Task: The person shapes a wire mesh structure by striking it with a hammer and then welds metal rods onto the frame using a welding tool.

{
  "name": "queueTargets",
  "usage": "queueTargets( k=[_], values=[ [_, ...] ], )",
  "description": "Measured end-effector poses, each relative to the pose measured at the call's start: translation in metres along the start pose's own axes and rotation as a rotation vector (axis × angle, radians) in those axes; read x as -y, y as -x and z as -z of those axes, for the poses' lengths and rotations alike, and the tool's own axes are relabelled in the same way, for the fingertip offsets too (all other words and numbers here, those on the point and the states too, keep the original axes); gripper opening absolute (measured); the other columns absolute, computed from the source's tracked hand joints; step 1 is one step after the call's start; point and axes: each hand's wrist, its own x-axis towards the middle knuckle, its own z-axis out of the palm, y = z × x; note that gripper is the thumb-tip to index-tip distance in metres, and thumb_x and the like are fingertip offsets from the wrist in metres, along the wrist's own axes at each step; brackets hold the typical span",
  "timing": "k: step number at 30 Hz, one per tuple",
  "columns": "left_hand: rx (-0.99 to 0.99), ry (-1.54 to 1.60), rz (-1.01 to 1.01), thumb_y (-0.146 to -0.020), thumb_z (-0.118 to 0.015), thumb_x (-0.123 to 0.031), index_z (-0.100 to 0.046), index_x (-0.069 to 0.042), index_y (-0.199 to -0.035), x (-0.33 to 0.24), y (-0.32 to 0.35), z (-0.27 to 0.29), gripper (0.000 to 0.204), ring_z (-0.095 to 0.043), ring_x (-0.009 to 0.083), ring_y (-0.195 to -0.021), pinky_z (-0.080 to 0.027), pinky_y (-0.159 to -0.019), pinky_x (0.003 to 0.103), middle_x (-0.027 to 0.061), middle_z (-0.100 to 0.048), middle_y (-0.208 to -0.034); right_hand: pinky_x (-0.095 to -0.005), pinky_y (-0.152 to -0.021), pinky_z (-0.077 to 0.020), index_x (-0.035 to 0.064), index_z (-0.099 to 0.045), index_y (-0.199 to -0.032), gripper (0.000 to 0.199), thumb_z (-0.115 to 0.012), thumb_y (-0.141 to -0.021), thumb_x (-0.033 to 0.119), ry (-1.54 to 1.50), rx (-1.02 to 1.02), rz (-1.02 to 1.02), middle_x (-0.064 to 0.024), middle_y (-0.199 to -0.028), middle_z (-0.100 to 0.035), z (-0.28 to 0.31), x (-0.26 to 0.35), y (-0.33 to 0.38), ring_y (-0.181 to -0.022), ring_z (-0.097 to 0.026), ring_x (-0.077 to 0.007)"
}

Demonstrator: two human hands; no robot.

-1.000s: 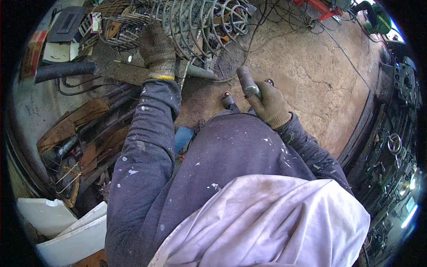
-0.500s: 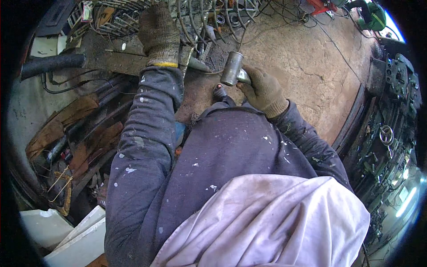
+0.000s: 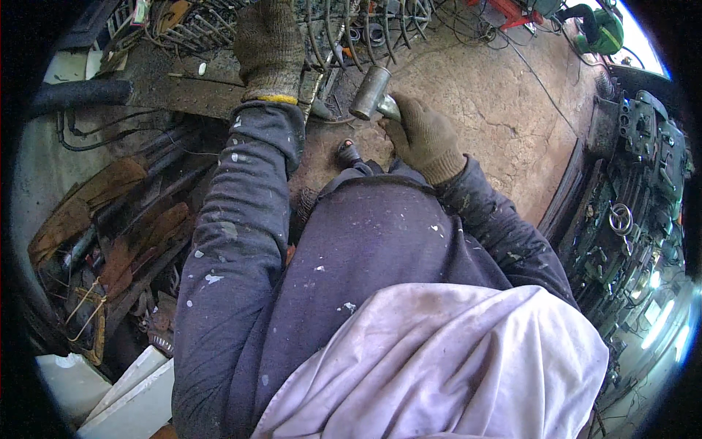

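My right hand (image 3: 430, 140), in a brown knit glove, is closed around the handle of a hammer (image 3: 371, 93). The hammer has a thick, cylindrical grey metal head, tilted and held above the floor, just short of the metalwork. At the top edge, my left hand (image 3: 269, 53) wears a matching glove with a yellow cuff band. It reaches to curved metal bars (image 3: 333, 33) on a dark work surface (image 3: 179, 91); its fingers are hidden, so its grip cannot be made out.
Scrap metal and brown rusty pieces (image 3: 106, 190) pile up at left, above white panels (image 3: 128, 399). A black padded tube (image 3: 80, 99) juts in at upper left. Cables (image 3: 468, 25) trail over the concrete floor (image 3: 504, 110). Dark machinery (image 3: 643, 154) lines the right; a person in green (image 3: 607, 33) is beyond.
My right hand and the hammer have moved up and slightly left, toward the bars. My left hand stays at the metalwork, while the view has shifted a little.
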Motion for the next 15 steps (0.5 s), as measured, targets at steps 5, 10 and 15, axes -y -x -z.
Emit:
queueTargets(
  k=[5, 10, 15],
  values=[
    [0.022, -0.122, -0.126, -0.103, -0.052, -0.050, -0.068, -0.001, -0.116, 0.024, -0.013, -0.004, 0.053, -0.064, 0.0444, -0.109, -0.050, -0.091, 0.053, 0.0253, -0.068, -0.114, -0.0483, -0.072, -0.0565, 0.0076, -0.060, -0.126, 0.042, -0.069, -0.093, 0.031, 0.024, 0.083, 0.228, -0.0174, -0.097, -0.068, 0.009, 0.013, 0.004, -0.086, -0.069, -0.0394],
    [-0.138, -0.317, -0.407, -0.104, -0.055, -0.041, -0.067, -0.003, -0.121, 0.086, -0.029, -0.042, 0.043, -0.065, 0.0412, -0.110, -0.052, -0.093, 0.051, 0.0222, -0.068, -0.116, -0.0478, -0.070, -0.0567, 0.0083, -0.059, -0.130, 0.047, -0.070, -0.090, 0.031, 0.098, 0.116, -0.046, -0.0162, -0.095, -0.069, 0.006, 0.003, -0.002, -0.083, -0.070, -0.0388],
    [0.060, -0.013, -0.110, -0.102, -0.059, -0.040, -0.067, -0.004, -0.121, 0.027, -0.010, -0.007, 0.042, -0.066, 0.0392, -0.109, -0.053, -0.093, 0.050, 0.0209, -0.069, -0.117, -0.0490, -0.073, -0.0563, 0.0079, -0.058, -0.132, 0.049, -0.070, -0.090, 0.030, 0.021, 0.118, 0.164, -0.0180, -0.102, -0.070, 0.007, 0.013, 0.014, -0.086, -0.071, -0.0392]
  ],
)
